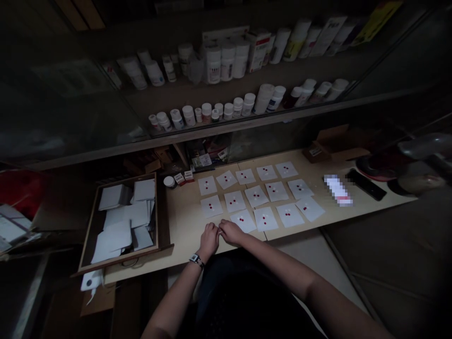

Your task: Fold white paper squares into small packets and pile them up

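My left hand (pixel 209 238) and my right hand (pixel 230 231) meet at the table's front edge, fingers closed. A tiny pale bit shows between their fingertips, too small to name. Just beyond them, several white paper squares (pixel 205 212) lie in three rows. Small red round pills (pixel 242 219) and paler white ones sit on the papers. The paper nearest my right hand lies just past its knuckles. A watch is on my left wrist.
To the left, an open wooden drawer (pixel 163 235) holds stacks of white paper (pixel 118 235). A white-capped jar (pixel 169 181) and small boxes stand behind. A phone (pixel 367 184), a blurred-out screen and an open carton (pixel 332 149) are right. White bottles (pixel 213 66) line the shelves above.
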`<control>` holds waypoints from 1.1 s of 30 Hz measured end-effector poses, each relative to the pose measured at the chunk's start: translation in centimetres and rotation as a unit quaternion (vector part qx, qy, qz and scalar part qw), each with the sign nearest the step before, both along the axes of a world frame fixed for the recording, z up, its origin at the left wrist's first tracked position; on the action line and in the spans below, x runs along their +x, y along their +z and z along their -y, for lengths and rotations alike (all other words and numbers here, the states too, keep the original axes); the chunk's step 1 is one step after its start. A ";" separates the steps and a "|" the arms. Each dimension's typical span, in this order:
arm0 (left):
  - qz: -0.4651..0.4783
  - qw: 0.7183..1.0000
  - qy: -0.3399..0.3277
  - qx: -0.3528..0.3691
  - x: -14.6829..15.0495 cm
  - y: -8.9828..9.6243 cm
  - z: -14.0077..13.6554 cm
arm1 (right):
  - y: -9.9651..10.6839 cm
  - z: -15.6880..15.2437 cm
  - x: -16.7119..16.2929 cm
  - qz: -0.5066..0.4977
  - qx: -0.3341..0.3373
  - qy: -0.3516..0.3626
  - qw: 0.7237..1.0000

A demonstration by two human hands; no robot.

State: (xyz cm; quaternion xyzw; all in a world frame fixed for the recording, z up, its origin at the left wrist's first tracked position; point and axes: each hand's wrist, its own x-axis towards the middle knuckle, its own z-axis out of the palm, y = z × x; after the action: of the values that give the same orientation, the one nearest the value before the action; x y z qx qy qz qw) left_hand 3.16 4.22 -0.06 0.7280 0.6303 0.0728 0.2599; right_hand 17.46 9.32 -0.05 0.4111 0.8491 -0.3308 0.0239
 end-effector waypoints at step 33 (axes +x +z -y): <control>0.028 0.998 0.033 -0.037 -0.2 -0.1 -1.0 | 0.9 -1.3 -0.7 0.058 -0.049 -0.007 0.997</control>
State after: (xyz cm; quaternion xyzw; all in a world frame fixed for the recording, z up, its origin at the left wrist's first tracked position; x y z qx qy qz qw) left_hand 2.97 5.23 -0.14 0.6942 0.6488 0.0785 0.3015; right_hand 16.80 10.59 0.82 0.4342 0.8258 -0.3483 0.0907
